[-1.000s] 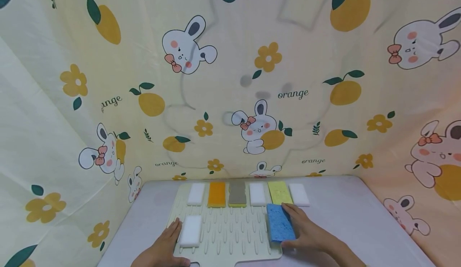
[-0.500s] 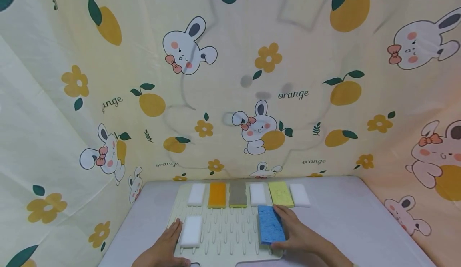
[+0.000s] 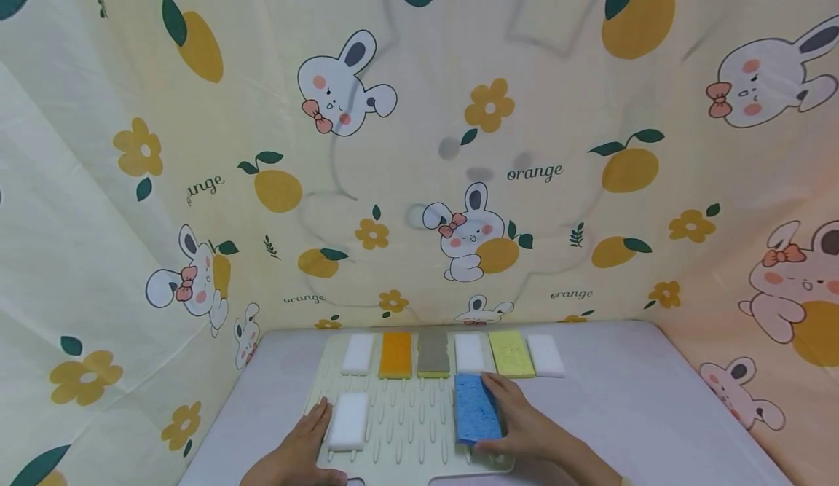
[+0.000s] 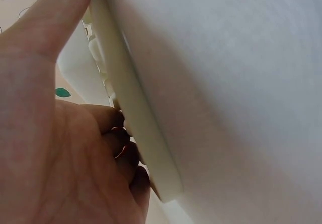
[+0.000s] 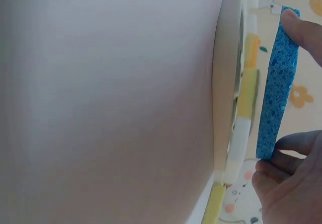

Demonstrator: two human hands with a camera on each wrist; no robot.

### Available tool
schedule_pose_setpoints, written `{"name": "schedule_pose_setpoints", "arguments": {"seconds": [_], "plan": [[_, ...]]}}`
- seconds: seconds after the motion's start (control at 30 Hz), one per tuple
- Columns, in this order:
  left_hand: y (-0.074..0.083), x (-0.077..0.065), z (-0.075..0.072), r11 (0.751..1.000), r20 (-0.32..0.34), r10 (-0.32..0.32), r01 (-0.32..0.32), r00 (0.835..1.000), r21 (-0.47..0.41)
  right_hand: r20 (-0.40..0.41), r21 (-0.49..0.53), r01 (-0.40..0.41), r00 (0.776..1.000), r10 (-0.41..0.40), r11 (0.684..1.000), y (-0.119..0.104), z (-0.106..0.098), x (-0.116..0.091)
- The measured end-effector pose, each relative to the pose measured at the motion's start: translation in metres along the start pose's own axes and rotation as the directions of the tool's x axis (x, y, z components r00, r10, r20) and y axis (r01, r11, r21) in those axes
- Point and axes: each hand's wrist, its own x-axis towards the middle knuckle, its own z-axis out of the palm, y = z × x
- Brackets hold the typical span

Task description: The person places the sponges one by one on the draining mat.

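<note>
A blue sponge [image 3: 477, 409] is pinched by my right hand [image 3: 524, 420], thumb at the near end and fingers at the far end. In the right wrist view, the sponge [image 5: 277, 88] is held apart from the cream ridged draining board [image 5: 225, 98]. My left hand [image 3: 298, 446] rests at the left edge of the draining board [image 3: 409, 464], thumb by the front edge. The left wrist view has its fingers [image 4: 132, 156] touching the board's rim [image 4: 136, 103]; their tips are partly hidden. Beside that hand, a white sponge [image 3: 349, 420] lies on the board.
Along the back stand a white sponge [image 3: 357, 355], an orange one [image 3: 396, 353], a grey one [image 3: 433, 353], another white one [image 3: 469, 353], a yellow one [image 3: 511, 353] and a white one [image 3: 545, 355] at the right. A printed curtain [image 3: 406, 143] hangs behind the table [image 3: 609, 391].
My right hand has carried the blue sponge leftward, from the board's right edge to over its ridges. My left hand and the white sponge beside it have stayed put.
</note>
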Motion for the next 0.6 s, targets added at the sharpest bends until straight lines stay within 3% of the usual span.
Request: {"name": "schedule_pose_setpoints", "arguments": {"seconds": [0.6], "plan": [[0.001,-0.001,0.000,1.000,-0.007,-0.004,0.004,1.000,-0.003,0.001,-0.027,0.046,0.999,-0.046,0.999,-0.018,0.013,0.019]]}}
